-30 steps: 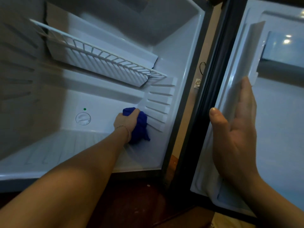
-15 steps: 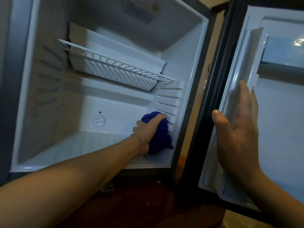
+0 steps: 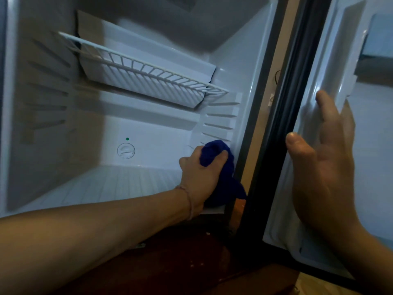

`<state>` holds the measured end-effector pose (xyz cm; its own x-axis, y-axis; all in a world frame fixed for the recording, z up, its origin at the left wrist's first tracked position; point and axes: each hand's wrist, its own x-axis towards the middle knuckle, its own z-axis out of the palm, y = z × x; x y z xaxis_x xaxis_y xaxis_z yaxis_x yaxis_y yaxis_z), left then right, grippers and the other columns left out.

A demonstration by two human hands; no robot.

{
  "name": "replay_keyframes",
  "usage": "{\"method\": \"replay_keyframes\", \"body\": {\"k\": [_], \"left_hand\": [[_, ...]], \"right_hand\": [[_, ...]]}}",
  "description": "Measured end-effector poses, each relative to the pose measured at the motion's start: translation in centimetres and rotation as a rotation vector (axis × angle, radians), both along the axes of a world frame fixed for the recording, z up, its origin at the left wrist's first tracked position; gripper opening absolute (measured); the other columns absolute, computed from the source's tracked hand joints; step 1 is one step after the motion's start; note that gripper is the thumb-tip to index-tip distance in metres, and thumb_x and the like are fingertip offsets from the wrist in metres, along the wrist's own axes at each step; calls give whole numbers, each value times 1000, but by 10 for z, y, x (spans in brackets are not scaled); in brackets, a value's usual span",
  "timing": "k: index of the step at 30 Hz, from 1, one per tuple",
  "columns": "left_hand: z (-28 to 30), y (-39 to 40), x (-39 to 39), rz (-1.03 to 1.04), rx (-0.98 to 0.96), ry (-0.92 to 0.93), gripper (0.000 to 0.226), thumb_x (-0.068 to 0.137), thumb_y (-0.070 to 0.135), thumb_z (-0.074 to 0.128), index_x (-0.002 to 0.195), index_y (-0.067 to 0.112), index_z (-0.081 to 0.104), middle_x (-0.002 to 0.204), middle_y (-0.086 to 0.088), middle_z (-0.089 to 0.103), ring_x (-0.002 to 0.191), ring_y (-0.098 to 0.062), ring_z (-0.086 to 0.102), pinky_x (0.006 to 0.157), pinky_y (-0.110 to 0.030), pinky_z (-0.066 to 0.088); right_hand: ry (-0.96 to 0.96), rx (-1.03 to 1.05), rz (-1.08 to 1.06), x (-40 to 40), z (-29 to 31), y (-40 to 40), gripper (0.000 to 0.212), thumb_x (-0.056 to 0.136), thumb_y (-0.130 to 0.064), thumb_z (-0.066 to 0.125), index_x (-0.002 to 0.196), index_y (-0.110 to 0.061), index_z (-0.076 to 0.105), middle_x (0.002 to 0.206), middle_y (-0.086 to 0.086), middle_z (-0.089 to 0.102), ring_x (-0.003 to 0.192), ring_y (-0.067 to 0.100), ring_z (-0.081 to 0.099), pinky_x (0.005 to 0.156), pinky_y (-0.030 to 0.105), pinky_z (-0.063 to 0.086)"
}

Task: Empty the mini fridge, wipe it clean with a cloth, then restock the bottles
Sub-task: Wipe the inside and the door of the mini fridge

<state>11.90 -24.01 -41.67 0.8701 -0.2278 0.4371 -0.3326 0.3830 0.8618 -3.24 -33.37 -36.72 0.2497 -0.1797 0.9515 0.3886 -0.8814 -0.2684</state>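
A dark blue cloth [image 3: 221,173] is bunched against the lower right inner wall of an open mini fridge [image 3: 251,67], close to the front edge and just below the moulded shelf ribs [image 3: 219,124]. The left hand [image 3: 202,177] grips it, fingers and thumb curled round the fabric, with one tail of cloth hanging down past the fridge's front lip. A thin bracelet [image 3: 188,201] circles that wrist.

Behind the hand, the white fridge floor [image 3: 110,184] is ridged. On the back wall sit a round thermostat dial [image 3: 126,151] and a small green dot [image 3: 127,139] above it. A white wire shelf [image 3: 146,67] spans the upper part of the cavity; whether it sits level or tilted is hard to judge through the wide lens.

To the right, the fridge door [image 3: 319,60] stands open, edged by a black rubber seal [image 3: 295,103]. The right hand [image 3: 325,167] lies flat against the door's white inner lining, fingers straight and thumb spread apart. Below the fridge is a dark reddish wood surface [image 3: 180,262].
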Motion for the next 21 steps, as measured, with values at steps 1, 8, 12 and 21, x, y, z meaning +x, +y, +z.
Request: {"method": "replay_keyframes", "body": {"k": [1,8,12,21], "left_hand": [[0,-2,1,13,-20,25,57,56,59,78,104,30,65,122,-12,60,99,-27,68,83,-48,60],[10,2,11,-112,-74,185,30,80,14,80,107,19,67,102,-11,73,97,-31,69,86,-51,58],[13,7,12,-150,-82,186,23,84,11,76,102,21,67,100,-11,72,93,-30,68,82,-45,58],[21,5,43,-79,-123,258,17,84,10,72,98,19,68,92,-12,70,84,-28,67,73,-39,59]], "right_hand": [[2,1,2,0,0,0,72,86,-54,43,154,-41,23,165,-4,10,150,16,20,115,55,32],[-6,1,33,2,-1,-3,71,85,-55,43,153,-43,25,165,-4,13,149,12,20,117,50,31],[-14,2,35,3,0,-2,72,85,-54,45,153,-40,25,165,-5,13,150,9,19,119,44,29],[-4,-33,25,1,0,-1,75,85,-53,45,155,-37,23,166,-7,10,149,2,16,109,13,21]]}}
